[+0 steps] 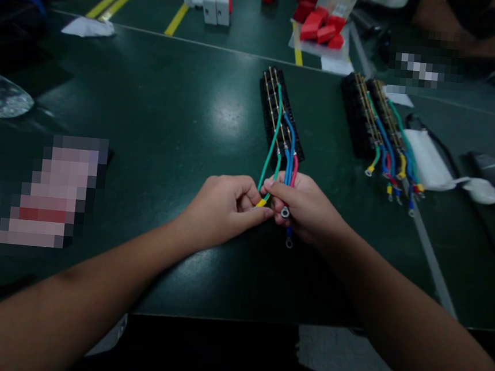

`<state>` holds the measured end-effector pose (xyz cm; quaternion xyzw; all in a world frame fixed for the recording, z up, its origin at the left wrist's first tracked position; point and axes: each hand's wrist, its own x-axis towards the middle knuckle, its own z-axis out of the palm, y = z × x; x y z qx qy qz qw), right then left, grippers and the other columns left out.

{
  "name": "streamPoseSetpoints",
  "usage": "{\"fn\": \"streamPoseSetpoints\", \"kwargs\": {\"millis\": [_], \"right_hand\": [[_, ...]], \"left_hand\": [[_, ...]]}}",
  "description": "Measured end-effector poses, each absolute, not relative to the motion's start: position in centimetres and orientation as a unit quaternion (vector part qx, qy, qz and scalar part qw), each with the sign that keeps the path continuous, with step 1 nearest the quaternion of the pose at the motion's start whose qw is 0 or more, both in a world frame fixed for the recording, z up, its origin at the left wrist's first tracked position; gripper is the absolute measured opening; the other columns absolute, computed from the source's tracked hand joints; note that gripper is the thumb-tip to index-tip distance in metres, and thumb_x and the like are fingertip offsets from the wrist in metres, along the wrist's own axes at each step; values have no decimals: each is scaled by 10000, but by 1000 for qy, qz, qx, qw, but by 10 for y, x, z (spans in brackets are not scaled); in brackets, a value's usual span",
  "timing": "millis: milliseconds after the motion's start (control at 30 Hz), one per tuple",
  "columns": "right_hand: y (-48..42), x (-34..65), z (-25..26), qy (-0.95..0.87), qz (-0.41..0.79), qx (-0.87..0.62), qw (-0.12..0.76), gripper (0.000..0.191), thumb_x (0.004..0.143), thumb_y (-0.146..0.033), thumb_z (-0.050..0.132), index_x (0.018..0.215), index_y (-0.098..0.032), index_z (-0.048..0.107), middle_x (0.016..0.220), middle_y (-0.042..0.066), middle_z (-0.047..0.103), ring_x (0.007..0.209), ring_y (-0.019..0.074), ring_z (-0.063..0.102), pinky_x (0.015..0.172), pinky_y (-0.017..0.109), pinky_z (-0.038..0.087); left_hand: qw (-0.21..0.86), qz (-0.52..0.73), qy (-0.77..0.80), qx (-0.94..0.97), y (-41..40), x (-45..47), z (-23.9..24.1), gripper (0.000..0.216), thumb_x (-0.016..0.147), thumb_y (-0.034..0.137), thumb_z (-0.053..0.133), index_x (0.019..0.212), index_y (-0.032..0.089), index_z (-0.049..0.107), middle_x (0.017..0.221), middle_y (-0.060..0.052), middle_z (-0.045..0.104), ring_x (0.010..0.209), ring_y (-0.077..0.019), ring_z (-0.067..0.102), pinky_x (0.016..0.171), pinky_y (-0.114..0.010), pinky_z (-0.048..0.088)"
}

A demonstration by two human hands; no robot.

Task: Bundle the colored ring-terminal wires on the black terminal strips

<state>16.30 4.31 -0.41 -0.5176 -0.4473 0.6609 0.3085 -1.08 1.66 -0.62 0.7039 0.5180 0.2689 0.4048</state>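
In the middle of the table lies a black terminal block [282, 116] with brass-coloured strips, and green, blue and red wires run from it toward me. My left hand [228, 207] pinches the yellow-sleeved end [261, 203] of a green wire [269, 147] between thumb and fingers. Closed around the blue wires [290, 163] and a red wire [294, 172] is my right hand [304, 205], its thumb beside the green wires. Two ring terminals [289, 242] stick out below the right hand's fingers; the lower has a blue sleeve.
Two more wired terminal blocks [361, 117] lie to the right, beside a white pouch [429, 158] and a black cable. At the back are red parts [322, 27] in a plastic bag and grey blocks [216, 11]. A blurred-out flat object [54, 191] rests left. Another person's hands [493, 48] show at far right.
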Motion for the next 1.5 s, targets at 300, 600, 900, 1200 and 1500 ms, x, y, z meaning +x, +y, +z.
{"fn": "streamPoseSetpoints", "kwargs": {"millis": [300,600,900,1200,1500], "right_hand": [[43,163,-3,-450,668,-511,300,204,936,-173,619,737,-161,574,470,-62,515,326,55,457,310,146,301],[44,163,-3,-458,672,-505,289,241,959,-156,593,721,-162,554,464,-63,515,332,56,472,322,142,312],[45,164,-6,-469,678,-490,283,244,967,-173,598,727,-162,557,466,-53,529,350,62,486,335,142,325],[46,165,-5,-480,684,-478,268,325,993,-163,571,670,-161,528,476,-40,538,366,57,485,351,136,354],[44,163,-4,-470,680,-489,278,307,998,-139,563,694,-158,532,473,-51,546,369,57,511,347,126,360]], "left_hand": [[226,246,476,814,15,-12,-8,212,942,267,568,753,181,607,550,54,543,468,-86,447,527,-250,289],[214,236,471,823,14,-10,-11,243,963,257,524,731,192,555,564,45,513,476,-99,448,524,-263,277],[230,243,463,821,16,-11,-14,179,928,238,594,759,183,571,580,52,551,482,-84,462,525,-241,290],[211,245,448,833,15,-11,-17,186,935,225,615,763,164,579,599,44,561,488,-82,472,516,-233,287],[215,228,447,838,16,-11,-17,181,952,226,594,782,173,563,602,49,539,494,-90,465,523,-242,286]]}}
